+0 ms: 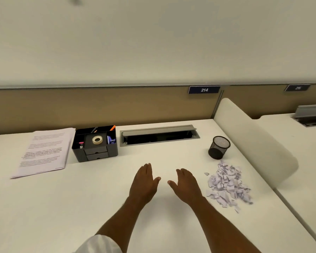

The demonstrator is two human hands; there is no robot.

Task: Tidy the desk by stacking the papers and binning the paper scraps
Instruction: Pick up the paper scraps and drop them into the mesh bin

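My left hand (pixel 144 181) and right hand (pixel 186 185) are both flat, palms down, fingers straight and holding nothing. They lie side by side over the bare desk (pixel 80 207), in front of the organizer (pixel 95 145) and a little to its right. I cannot tell whether they rest on the surface or float just above it.

The papers (pixel 44 152) sit just left of the organizer, nearly touching it. Their edges are roughly squared into one stack, so I judge that half of the job done.

The scraps (pixel 228 187) lie in a loose heap well to the right of the organizer, near my right hand. The mesh bin (pixel 219 147) stands upright just behind the heap, close enough for a short carry.

My guess is that my flat palms are ready to sweep the scraps together. The pieces are small and light, so some may scatter or slip off the desk edge.
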